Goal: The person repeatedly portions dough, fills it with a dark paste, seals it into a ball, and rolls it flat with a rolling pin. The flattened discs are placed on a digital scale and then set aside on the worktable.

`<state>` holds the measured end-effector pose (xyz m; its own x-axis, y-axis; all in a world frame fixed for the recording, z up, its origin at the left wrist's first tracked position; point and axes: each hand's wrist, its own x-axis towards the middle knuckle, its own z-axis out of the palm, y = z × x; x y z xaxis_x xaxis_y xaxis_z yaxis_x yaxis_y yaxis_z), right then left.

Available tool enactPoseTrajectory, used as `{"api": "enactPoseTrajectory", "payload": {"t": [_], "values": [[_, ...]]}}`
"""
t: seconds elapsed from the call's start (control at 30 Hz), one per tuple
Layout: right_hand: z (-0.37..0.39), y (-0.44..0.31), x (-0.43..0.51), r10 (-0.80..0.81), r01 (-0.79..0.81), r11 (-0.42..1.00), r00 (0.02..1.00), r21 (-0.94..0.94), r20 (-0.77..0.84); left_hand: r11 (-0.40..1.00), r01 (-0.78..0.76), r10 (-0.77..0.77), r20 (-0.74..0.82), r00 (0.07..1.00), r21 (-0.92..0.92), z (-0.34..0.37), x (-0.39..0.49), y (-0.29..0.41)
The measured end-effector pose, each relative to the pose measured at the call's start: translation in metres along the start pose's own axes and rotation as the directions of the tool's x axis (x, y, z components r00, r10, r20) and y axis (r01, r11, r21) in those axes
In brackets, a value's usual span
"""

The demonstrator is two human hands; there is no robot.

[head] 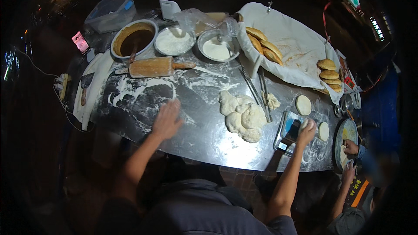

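My left hand [167,120], slightly blurred, is held palm down with nothing in it over the floured steel table [196,137]. My right hand [307,133] grips a small piece of dough [304,124] at the right edge of a digital kitchen scale [291,125]. Whether that dough touches the scale's plate I cannot tell. One flattened dough round [303,105] lies beyond the scale, and another dough round [323,131] lies to the right of my hand. Between my hands sits a lumpy mass of soft dough [245,116], with a smaller dough scrap [271,101] behind it.
A wooden rolling pin [152,67] lies before a bowl of brown paste [148,27] and two bowls of white powder [174,40]. Metal tongs [253,88] reach over the dough. A cloth-lined basket [287,42] holds baked breads. At right, a co-worker's hands [351,148] work at a round pan [347,129].
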<state>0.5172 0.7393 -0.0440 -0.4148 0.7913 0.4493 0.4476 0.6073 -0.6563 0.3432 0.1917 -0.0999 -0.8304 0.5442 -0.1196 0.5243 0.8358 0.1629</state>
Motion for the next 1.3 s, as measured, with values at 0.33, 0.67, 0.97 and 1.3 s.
{"api": "enactPoseTrajectory", "payload": {"t": [0.33, 0.67, 0.97, 1.3], "values": [[0.031, -0.238, -0.174, -0.031, -0.158, 0.878, 0.923, 0.453, 0.383, 0.895, -0.298, 0.281, -0.099, 0.955, -0.332, -0.022, 0.036, 0.002], [0.112, -0.314, -0.305, -0.222, 0.433, 0.887, 0.708, -0.163, 0.67, 0.953, -0.153, 0.154, -0.016, 0.988, -0.26, -0.038, -0.039, -0.083], [0.203, -0.315, -0.274, -0.421, 0.451, 0.89, 0.759, 0.065, 0.498, 0.889, -0.08, -0.002, -0.178, 0.984, -0.452, -0.013, -0.003, -0.079], [0.169, -0.328, -0.309, -0.191, 0.206, 0.978, 0.776, 0.045, 0.602, 0.626, 0.081, -0.114, 0.011, 0.993, -0.775, -0.019, -0.007, -0.011]]}}
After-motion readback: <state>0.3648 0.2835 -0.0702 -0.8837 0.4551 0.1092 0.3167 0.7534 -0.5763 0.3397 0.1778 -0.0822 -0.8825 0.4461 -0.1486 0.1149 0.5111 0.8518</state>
